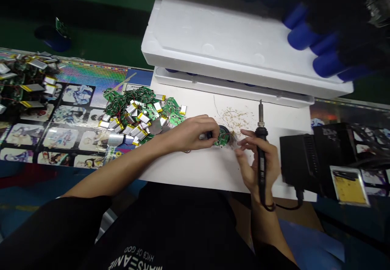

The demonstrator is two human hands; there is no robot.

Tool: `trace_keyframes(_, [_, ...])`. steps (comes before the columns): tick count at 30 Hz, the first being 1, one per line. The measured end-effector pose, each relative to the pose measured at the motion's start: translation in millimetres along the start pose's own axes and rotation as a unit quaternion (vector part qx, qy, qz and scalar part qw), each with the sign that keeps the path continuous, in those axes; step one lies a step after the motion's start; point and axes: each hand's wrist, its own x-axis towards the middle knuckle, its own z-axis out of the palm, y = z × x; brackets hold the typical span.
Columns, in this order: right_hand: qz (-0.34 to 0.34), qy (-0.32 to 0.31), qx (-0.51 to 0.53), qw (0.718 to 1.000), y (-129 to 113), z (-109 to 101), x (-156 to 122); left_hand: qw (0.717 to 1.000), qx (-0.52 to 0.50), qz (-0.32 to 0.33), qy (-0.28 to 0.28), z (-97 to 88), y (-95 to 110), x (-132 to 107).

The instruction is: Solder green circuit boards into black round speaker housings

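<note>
And there it was on the white bench top (195, 176): the left hand (191, 133) was pinched shut at the edge of a small round green circuit board (222, 138), with a dark part between the fingertips, though the fingers partly hid exactly what they gripped. The right hand (254, 166) clenched a soldering iron (261, 156) upright, its bare metal tip (260, 107) standing clear of the board, while two loose fingers (242, 150) reached in just beside it. Behind lay a heap of green boards and yellow-edged batteries (143, 115), plus a scatter of crumbly debris (234, 117). The danger was that tip: if it was hot, one slip in such close quarters could burn the left fingers, and a careless swing could scorch the white foam box (231, 46) or pierce a battery. On the writing front, "OF GOD" read upside down on the black shirt (134, 258); the yellow card (349, 186) was illegible.
</note>
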Motion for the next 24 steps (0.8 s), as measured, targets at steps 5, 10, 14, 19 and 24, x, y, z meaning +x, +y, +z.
trace_keyframes(5, [-0.057,-0.072,-0.093,0.991,3,10,2,1.000,0.009,-0.010,-0.005,-1.6,0,0])
trace_keyframes(10, [-0.048,-0.070,-0.072,0.994,9,9,5,1.000,0.000,-0.010,0.017,-1.5,2,0])
trace_keyframes(14, [-0.046,-0.081,-0.047,0.995,14,4,12,0.999,0.014,0.004,0.032,2.9,3,-1])
trace_keyframes(19, [-0.055,-0.092,-0.045,0.993,18,1,18,0.997,0.050,0.044,0.032,6.5,4,0])
trace_keyframes(24, [-0.061,-0.094,-0.067,0.992,17,-1,18,0.996,0.087,0.027,0.011,6.1,6,1])
